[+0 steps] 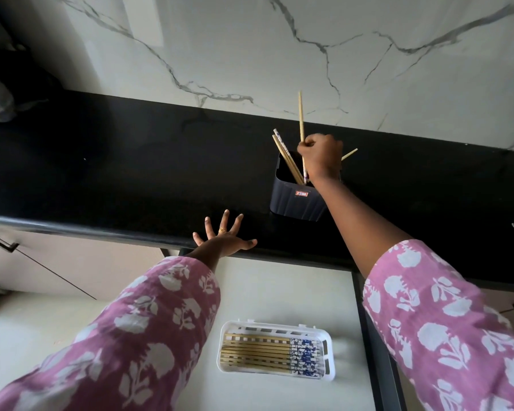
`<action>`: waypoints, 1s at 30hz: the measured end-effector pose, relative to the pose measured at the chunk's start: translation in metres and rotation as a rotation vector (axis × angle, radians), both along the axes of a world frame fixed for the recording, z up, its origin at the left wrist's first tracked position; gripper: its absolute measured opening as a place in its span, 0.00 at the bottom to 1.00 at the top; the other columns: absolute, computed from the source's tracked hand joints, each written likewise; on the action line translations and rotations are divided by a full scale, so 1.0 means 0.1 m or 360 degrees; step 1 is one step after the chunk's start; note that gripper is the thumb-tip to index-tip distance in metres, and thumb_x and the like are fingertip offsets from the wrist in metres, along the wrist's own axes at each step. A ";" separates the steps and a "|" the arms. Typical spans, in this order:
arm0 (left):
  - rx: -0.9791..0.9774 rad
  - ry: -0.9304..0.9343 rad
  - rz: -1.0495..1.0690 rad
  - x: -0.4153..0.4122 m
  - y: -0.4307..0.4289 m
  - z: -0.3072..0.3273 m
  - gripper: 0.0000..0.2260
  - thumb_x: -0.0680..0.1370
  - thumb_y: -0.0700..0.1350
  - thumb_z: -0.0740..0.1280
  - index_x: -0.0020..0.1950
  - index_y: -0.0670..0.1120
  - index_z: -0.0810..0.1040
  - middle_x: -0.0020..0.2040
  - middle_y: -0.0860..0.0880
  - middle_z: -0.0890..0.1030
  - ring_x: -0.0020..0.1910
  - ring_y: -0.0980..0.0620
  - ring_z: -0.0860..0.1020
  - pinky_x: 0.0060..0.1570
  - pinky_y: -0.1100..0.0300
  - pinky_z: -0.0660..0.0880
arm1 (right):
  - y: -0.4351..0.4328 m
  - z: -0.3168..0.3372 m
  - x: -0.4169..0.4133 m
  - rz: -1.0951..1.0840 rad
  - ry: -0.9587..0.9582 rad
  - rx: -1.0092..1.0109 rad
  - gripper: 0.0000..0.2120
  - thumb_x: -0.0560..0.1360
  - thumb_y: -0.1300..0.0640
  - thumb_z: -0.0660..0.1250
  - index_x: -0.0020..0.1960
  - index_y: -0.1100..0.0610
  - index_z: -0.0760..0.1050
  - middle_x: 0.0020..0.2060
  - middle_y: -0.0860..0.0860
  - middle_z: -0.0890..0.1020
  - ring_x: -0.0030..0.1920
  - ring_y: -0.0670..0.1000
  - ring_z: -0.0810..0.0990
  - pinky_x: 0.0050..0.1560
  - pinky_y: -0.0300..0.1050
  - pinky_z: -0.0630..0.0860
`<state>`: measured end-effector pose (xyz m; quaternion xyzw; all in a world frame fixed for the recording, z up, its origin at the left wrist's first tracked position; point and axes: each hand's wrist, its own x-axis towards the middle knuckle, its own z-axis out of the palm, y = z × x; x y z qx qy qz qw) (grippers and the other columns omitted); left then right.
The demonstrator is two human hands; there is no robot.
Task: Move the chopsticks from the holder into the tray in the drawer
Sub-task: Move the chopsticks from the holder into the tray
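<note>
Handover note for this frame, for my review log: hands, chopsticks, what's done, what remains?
Left hand: open, fingers spread on the black stone counter edge.
Right hand: gripping a bamboo chopstick over the dark ribbed plastic holder.
Done: a row of blue-patterned bamboo chopsticks lies in the white slotted plastic tray in the open drawer.
Left: the held one, plus the leaning chopsticks in the holder.

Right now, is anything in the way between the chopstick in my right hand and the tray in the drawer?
Nothing visible blocks it. The right hand grips the chopstick above the holder, and the tray lies open below the counter edge. The left hand rests on the counter, left of that path.
</note>
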<state>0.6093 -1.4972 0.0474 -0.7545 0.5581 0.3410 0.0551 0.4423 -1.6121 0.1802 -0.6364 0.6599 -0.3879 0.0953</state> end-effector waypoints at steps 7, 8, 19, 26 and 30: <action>-0.0027 0.0030 0.0002 0.00 0.04 0.04 0.37 0.70 0.72 0.58 0.73 0.68 0.42 0.76 0.61 0.36 0.75 0.41 0.33 0.67 0.33 0.38 | 0.24 0.39 -0.24 -0.0036 -0.0653 -0.0241 0.08 0.69 0.57 0.71 0.45 0.60 0.84 0.35 0.53 0.85 0.34 0.47 0.80 0.42 0.43 0.80; -0.0032 0.0031 0.0002 0.00 0.04 0.05 0.37 0.71 0.72 0.58 0.74 0.67 0.42 0.76 0.61 0.36 0.75 0.41 0.33 0.68 0.33 0.39 | 0.28 0.43 -0.29 -0.0038 -0.0739 -0.0248 0.08 0.69 0.57 0.71 0.44 0.60 0.84 0.34 0.52 0.84 0.34 0.48 0.81 0.43 0.45 0.81; -0.0087 0.0031 0.0029 -0.03 0.09 0.06 0.37 0.71 0.72 0.58 0.74 0.67 0.43 0.77 0.61 0.38 0.75 0.42 0.34 0.68 0.34 0.39 | 1.01 0.23 -0.42 0.0340 -0.1438 -0.0151 0.08 0.70 0.66 0.71 0.37 0.55 0.81 0.28 0.46 0.82 0.30 0.44 0.80 0.38 0.39 0.79; -0.0082 0.0019 0.0027 -0.03 0.06 0.00 0.37 0.70 0.72 0.58 0.74 0.67 0.43 0.76 0.61 0.37 0.75 0.41 0.34 0.67 0.33 0.38 | 1.75 -1.08 -0.28 0.0651 -0.0584 0.0597 0.05 0.69 0.65 0.73 0.45 0.65 0.83 0.35 0.56 0.84 0.37 0.45 0.77 0.39 0.34 0.72; -0.0067 0.0027 0.0002 0.00 0.03 -0.02 0.38 0.70 0.72 0.58 0.73 0.67 0.42 0.76 0.61 0.35 0.74 0.41 0.32 0.67 0.32 0.38 | 2.14 -1.64 -0.18 0.1035 0.0118 0.0851 0.03 0.68 0.63 0.69 0.38 0.62 0.81 0.35 0.59 0.84 0.34 0.52 0.79 0.39 0.40 0.74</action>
